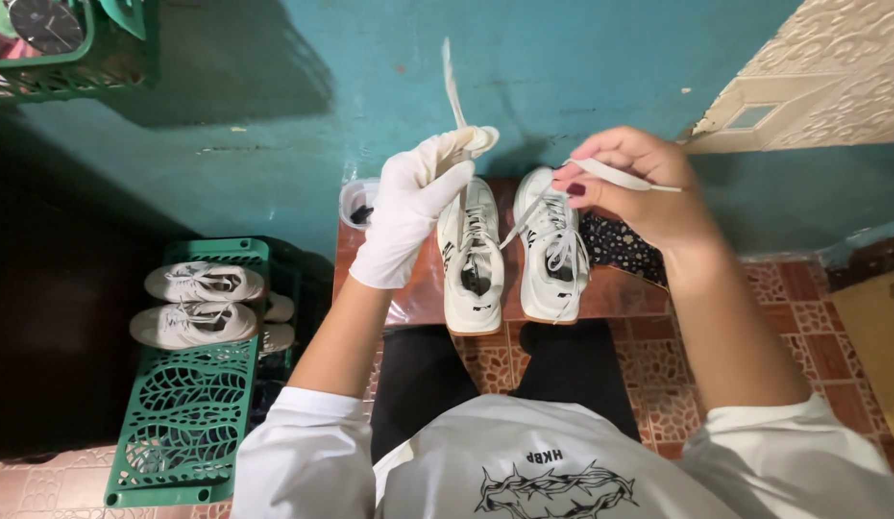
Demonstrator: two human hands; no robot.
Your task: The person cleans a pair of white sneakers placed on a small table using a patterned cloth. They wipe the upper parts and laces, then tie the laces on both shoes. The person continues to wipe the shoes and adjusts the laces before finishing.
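Note:
A pair of white sneakers stands toes toward me on a small wooden stool (615, 291): the left sneaker (471, 264) and the right sneaker (552, 250). My left hand (408, 207), in a white glove, pinches one white shoelace end (453, 91) and holds it up above the left sneaker. My bare right hand (639, 183) pinches the other flat lace end (620, 177), which runs down to the right sneaker's eyelets.
A green plastic crate (187, 413) at the left carries another pair of grey-white sneakers (199, 303). A small clear container (356, 204) sits on the stool's far left corner, and a dark patterned cloth (617, 248) lies on its right. A teal wall rises behind; the floor is tiled.

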